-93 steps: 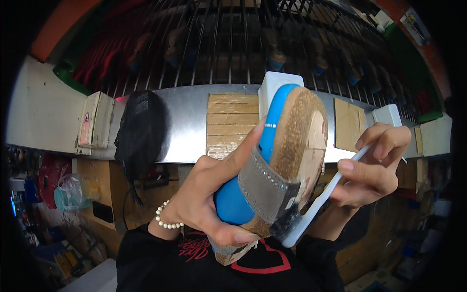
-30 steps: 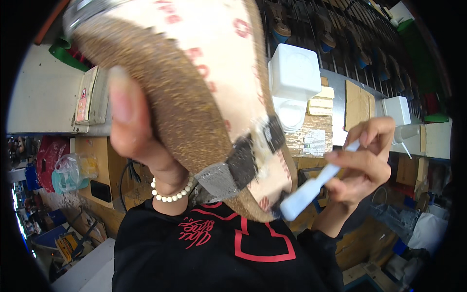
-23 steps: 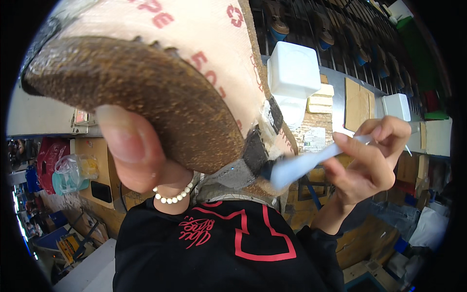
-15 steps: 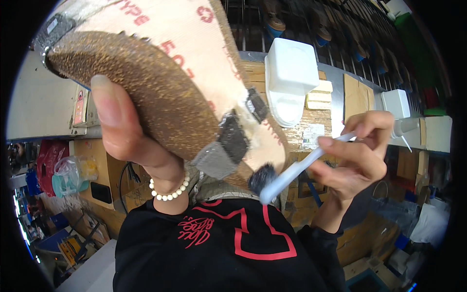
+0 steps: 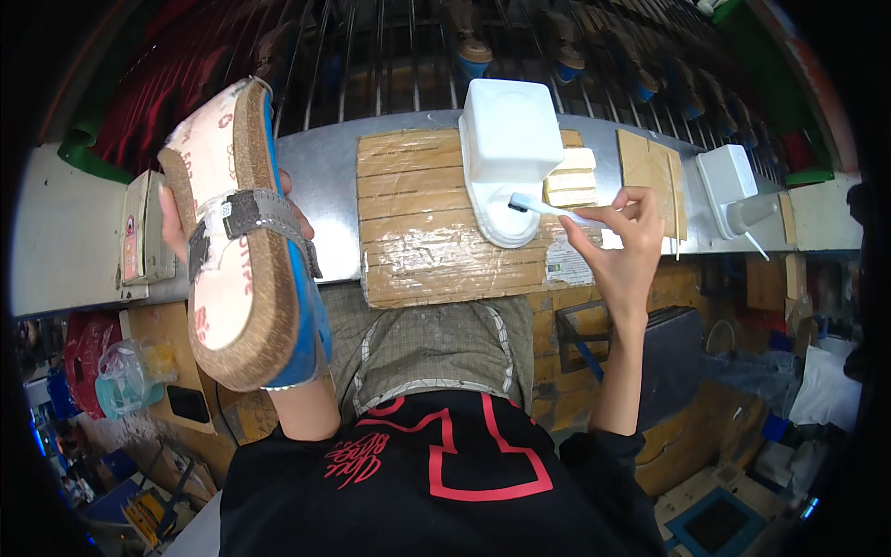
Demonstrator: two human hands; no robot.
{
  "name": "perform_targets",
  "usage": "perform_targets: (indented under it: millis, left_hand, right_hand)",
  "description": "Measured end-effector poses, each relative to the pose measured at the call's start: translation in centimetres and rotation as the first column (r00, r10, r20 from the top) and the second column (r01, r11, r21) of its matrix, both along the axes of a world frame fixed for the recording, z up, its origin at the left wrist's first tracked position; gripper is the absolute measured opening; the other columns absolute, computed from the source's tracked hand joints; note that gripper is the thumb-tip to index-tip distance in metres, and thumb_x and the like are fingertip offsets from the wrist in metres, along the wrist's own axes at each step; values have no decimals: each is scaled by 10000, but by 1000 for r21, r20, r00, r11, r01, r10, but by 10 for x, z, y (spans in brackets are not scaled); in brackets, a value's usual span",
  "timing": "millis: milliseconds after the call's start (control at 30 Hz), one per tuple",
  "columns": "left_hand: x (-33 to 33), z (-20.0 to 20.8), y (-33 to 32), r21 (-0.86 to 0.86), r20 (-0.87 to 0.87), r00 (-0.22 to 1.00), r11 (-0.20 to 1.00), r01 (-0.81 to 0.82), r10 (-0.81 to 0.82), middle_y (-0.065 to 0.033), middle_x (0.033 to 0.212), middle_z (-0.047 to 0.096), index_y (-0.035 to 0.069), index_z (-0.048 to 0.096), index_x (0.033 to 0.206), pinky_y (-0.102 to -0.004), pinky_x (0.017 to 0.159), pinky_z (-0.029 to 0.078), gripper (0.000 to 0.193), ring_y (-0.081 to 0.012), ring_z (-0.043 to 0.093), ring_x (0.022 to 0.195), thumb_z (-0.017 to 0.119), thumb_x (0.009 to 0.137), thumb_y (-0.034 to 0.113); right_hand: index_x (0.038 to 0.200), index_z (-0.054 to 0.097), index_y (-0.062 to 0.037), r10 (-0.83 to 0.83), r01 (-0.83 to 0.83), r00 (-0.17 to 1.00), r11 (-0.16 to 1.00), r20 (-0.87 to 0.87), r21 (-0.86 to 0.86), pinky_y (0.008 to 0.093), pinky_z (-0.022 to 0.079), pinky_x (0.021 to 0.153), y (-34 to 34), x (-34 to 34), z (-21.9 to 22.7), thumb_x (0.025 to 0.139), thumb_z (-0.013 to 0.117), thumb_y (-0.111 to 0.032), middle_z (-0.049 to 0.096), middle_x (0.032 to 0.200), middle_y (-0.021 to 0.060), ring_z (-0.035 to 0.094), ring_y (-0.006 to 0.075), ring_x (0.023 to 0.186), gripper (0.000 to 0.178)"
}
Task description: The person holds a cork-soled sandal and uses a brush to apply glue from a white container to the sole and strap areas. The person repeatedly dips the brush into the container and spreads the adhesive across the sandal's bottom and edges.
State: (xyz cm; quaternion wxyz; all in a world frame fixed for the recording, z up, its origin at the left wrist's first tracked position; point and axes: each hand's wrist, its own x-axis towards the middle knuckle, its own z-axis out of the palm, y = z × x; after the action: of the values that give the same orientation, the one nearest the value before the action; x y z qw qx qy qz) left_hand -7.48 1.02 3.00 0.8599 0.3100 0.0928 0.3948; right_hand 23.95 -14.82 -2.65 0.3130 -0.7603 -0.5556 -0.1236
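Note:
My left hand (image 5: 173, 223) is closed around an unfinished sandal (image 5: 243, 306) on a blue last (image 5: 314, 325), left of the middle. The sandal's brown cork-like edge surrounds a pale insole board with red print, crossed by a grey strap. My thumb shows on one side, some fingers on the other; the palm is hidden behind it. Pinched in my right hand (image 5: 629, 246) is a white toothbrush (image 5: 560, 212) with dark bristles. Its head is over the round dish of a white dispenser (image 5: 512, 135); whether it touches cannot be made out.
The dispenser stands on brown cardboard (image 5: 408, 241) covering part of a metal bench (image 5: 325, 153). Pale yellow blocks (image 5: 571, 176) sit beside it. A second white dispenser (image 5: 724, 176) is at the right. Behind the bench, more shoes on lasts (image 5: 473, 56) hang along a metal rack.
The sandal has moved away and down to the left and turned over endwise. My right hand has taken the toothbrush off the sandal's surface and across to the dispenser's dish.

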Motion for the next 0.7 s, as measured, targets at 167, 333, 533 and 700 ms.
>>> perform_targets:
  millis: [167, 333, 533, 700]
  left_hand:
    - [-18, -15, 4, 21, -34, 999, 999, -37, 38, -255, 1123, 550, -75, 348, 1350, -390, 659, 607, 847, -341, 607, 902, 414, 940, 663]
    - [15, -2, -9, 108, -233, 716, 750, -653, 658, -227, 1194, 552, -39, 379, 1360, -372, 696, 554, 791, -283, 619, 925, 418, 947, 634]
    - [40, 10, -24, 294, -283, 607, 669, -682, 743, -80, 1162, 596, 36, 519, 1265, -313, 890, 470, 608, -149, 583, 1026, 426, 966, 557]
    - [51, 21, -31, 354, -203, 665, 687, -634, 718, -85, 1069, 627, 21, 528, 1237, -306, 842, 485, 596, -157, 611, 954, 438, 956, 539]
  right_hand:
    - [824, 758, -139, 44, -38, 997, 994, 57, -102, 331, 324, 735, -5, 6, -20, 639, 877, -240, 499, 940, 27, 492, 166, 734, 242]
    - [829, 773, -128, -28, 25, 997, 998, -68, -49, 323, 332, 695, -18, 5, -26, 673, 863, -233, 467, 883, 34, 463, 169, 763, 208]
    - [849, 788, -48, 378, -237, 757, 919, -532, 316, 276, 321, 595, -16, -22, 7, 797, 775, -368, 412, 859, 8, 430, 127, 763, 324]
    - [876, 802, -100, 537, -410, 741, 837, -402, 362, 268, 300, 602, -8, -49, 59, 542, 849, -500, 383, 877, -1, 408, 128, 749, 523]
